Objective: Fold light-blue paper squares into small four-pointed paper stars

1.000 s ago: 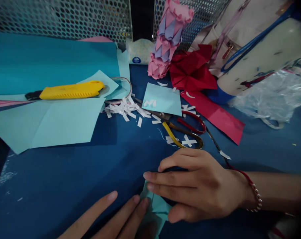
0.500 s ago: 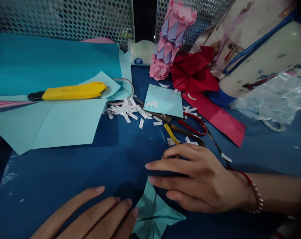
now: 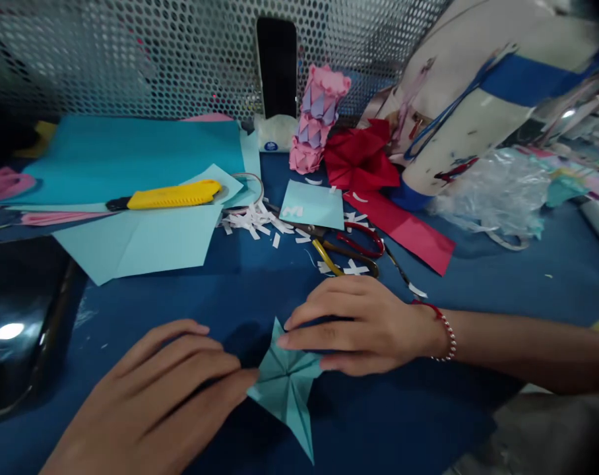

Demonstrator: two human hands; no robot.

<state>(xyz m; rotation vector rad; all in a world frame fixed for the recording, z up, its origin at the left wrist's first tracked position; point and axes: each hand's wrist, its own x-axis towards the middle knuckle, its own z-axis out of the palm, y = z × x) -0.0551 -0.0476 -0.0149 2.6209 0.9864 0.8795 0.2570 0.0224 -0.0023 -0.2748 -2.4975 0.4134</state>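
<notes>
On the counter [image 3: 403, 429] lay a paper star [image 3: 285, 379].
Its long axis ran far-to-near; right hand [image 3: 361, 323], fingers spread, touched the far tip; left hand [image 3: 165, 392], grip unclear, the left.

Blue table [image 3: 403, 429] bears folded teal star [image 3: 285, 382] toward near edge, white paper scraps [image 3: 254, 219] and red paper strip [image 3: 411, 232] toward far edge.

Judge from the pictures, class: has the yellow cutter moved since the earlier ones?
No: the yellow cutter lies the same way along the far edge of the creased pale blue sheet; only the view has shifted.
</notes>
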